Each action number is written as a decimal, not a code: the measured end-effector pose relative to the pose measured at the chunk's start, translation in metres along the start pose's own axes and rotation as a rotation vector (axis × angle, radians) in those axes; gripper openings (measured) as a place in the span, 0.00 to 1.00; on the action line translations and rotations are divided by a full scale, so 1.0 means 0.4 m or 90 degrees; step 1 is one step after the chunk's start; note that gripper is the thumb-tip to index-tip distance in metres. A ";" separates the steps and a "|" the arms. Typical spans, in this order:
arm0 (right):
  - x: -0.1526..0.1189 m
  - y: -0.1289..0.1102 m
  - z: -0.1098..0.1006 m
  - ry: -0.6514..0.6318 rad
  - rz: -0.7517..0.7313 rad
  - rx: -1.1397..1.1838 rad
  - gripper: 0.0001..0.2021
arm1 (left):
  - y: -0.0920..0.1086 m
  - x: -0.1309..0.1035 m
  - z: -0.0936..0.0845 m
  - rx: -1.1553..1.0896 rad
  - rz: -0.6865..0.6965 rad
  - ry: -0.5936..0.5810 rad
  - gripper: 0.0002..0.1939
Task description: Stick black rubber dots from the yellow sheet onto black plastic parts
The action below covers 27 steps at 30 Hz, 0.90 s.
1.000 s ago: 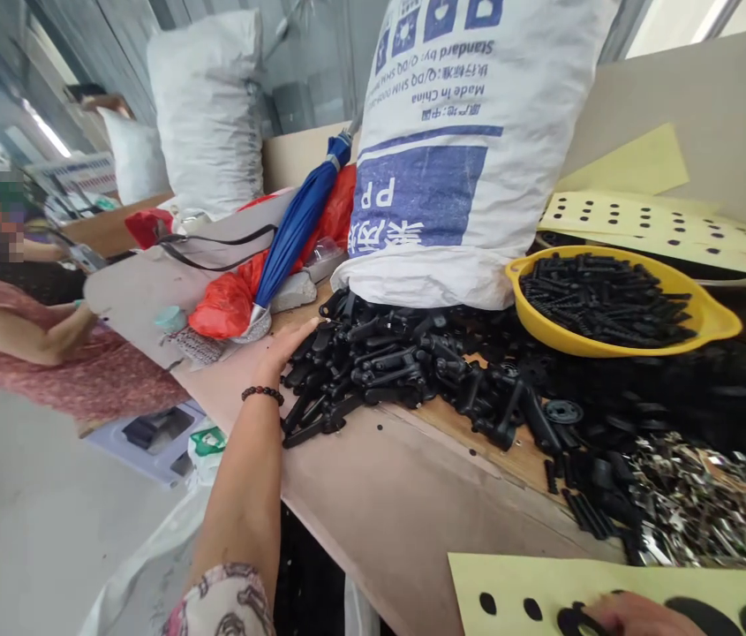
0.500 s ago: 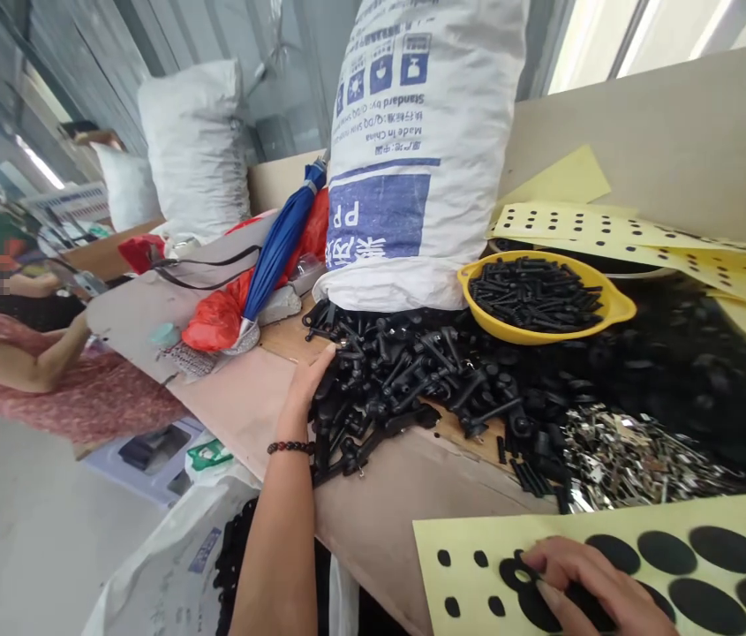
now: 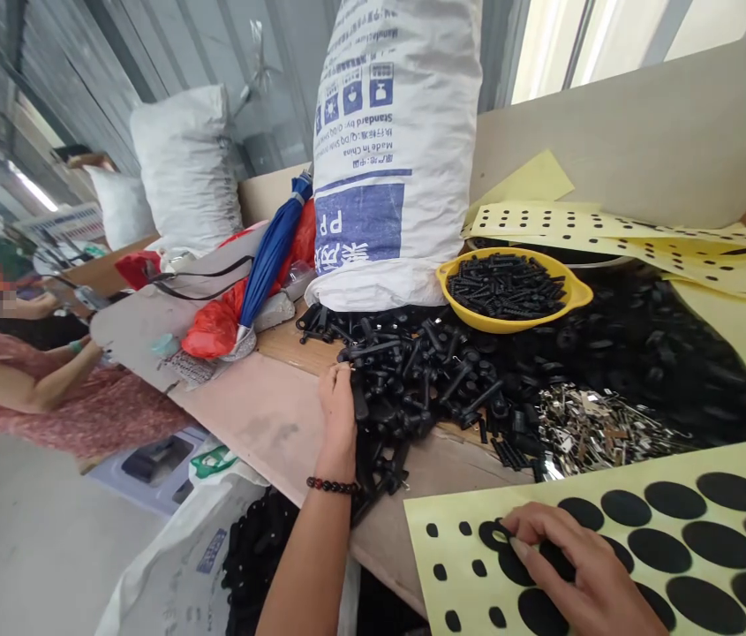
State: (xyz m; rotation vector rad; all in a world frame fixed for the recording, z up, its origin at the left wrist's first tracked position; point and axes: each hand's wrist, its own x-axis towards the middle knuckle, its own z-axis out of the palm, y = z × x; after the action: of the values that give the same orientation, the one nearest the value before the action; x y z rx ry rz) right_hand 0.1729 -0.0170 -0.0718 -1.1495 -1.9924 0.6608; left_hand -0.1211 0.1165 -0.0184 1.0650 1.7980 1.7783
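My left hand (image 3: pixel 338 406), with a beaded bracelet on its wrist, is closed at the left edge of a heap of black plastic parts (image 3: pixel 412 389). Its fingertips press together, and what they hold is hidden. Low on the right, my right hand (image 3: pixel 571 565) pinches a black ring-shaped piece (image 3: pixel 487 533) between thumb and index finger. Yellow paper shows through the ring's hole. That piece lies over a yellow sticker sheet (image 3: pixel 422 512) with rows of large black ovals (image 3: pixel 674 500) and small black dots (image 3: pixel 440 571).
Behind the heap stand a white woven sack (image 3: pixel 439 177) and a yellow basket (image 3: pixel 581 296) of black rods. Small metal clips (image 3: pixel 591 433) are piled at right. A blue umbrella (image 3: pixel 273 252) and red bag (image 3: pixel 214 327) lie left. An open sack (image 3: pixel 154 565) is below; a person (image 3: pixel 34 380) sits beyond.
My left hand has shifted right along the heap, and its fingers now show curled together. My right hand still pinches the ring-shaped piece, slightly higher in view. The whole view has shifted a little.
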 end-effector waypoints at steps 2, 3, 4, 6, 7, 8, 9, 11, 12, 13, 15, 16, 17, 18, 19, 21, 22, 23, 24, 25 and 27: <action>0.002 -0.018 0.002 0.041 0.011 0.002 0.07 | -0.007 -0.017 0.016 0.014 0.029 0.007 0.12; 0.003 -0.027 0.003 0.063 0.017 0.003 0.07 | -0.009 -0.021 0.021 0.023 0.038 0.003 0.12; 0.005 -0.035 0.003 0.075 0.018 0.003 0.07 | -0.011 -0.023 0.022 0.031 0.045 -0.007 0.12; 0.008 -0.044 0.002 0.073 0.009 0.005 0.07 | -0.008 -0.018 0.014 0.047 0.057 -0.043 0.13; 0.010 -0.046 0.001 0.062 0.003 0.008 0.07 | -0.004 -0.014 0.004 0.056 0.063 -0.065 0.14; 0.011 -0.048 0.000 0.058 0.004 0.013 0.07 | 0.003 -0.012 -0.010 0.067 0.072 -0.087 0.15; 0.013 -0.048 -0.001 0.062 0.010 0.018 0.08 | 0.013 -0.013 -0.028 0.079 0.085 -0.108 0.16; 0.014 -0.050 -0.001 0.083 0.034 0.031 0.08 | 0.042 -0.033 -0.074 0.102 0.115 -0.140 0.18; 0.013 -0.051 -0.001 0.090 0.047 0.037 0.09 | 0.060 -0.053 -0.100 0.122 0.140 -0.157 0.18; 0.012 -0.052 -0.001 0.095 0.060 0.044 0.09 | 0.077 -0.079 -0.127 0.150 0.172 -0.178 0.17; 0.009 -0.054 -0.001 0.083 0.091 0.059 0.09 | 0.108 -0.145 -0.176 0.284 0.296 -0.268 0.10; 0.007 -0.054 -0.002 0.075 0.107 0.067 0.10 | 0.119 -0.181 -0.195 0.383 0.369 -0.332 0.07; 0.005 -0.054 -0.002 0.068 0.120 0.074 0.10 | 0.126 -0.215 -0.209 0.472 0.429 -0.392 0.06; 0.004 -0.054 -0.004 0.061 0.131 0.081 0.10 | 0.130 -0.246 -0.217 0.552 0.482 -0.443 0.05; 0.003 -0.055 -0.005 0.056 0.141 0.088 0.10 | 0.130 -0.271 -0.221 0.617 0.517 -0.475 0.04; 0.005 -0.059 -0.010 0.055 0.157 0.099 0.11 | 0.125 -0.304 -0.213 0.711 0.565 -0.494 0.01; 0.008 -0.063 -0.013 0.056 0.166 0.107 0.11 | 0.121 -0.312 -0.204 0.744 0.579 -0.489 0.03; 0.012 -0.068 -0.017 0.059 0.176 0.116 0.12 | 0.117 -0.316 -0.194 0.768 0.590 -0.481 0.05; 0.015 -0.073 -0.022 0.062 0.188 0.127 0.12 | 0.114 -0.317 -0.184 0.783 0.598 -0.473 0.07; 0.019 -0.079 -0.028 0.064 0.201 0.140 0.13 | 0.111 -0.316 -0.174 0.788 0.605 -0.473 0.09; 0.022 -0.090 -0.042 0.068 0.234 0.169 0.13 | 0.107 -0.313 -0.158 0.779 0.609 -0.486 0.10</action>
State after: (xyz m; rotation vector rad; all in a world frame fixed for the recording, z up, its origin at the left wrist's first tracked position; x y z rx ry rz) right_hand 0.1650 -0.0249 -0.0325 -1.3653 -1.5607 0.9951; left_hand -0.0781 -0.0223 0.0013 2.8683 1.8229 0.0721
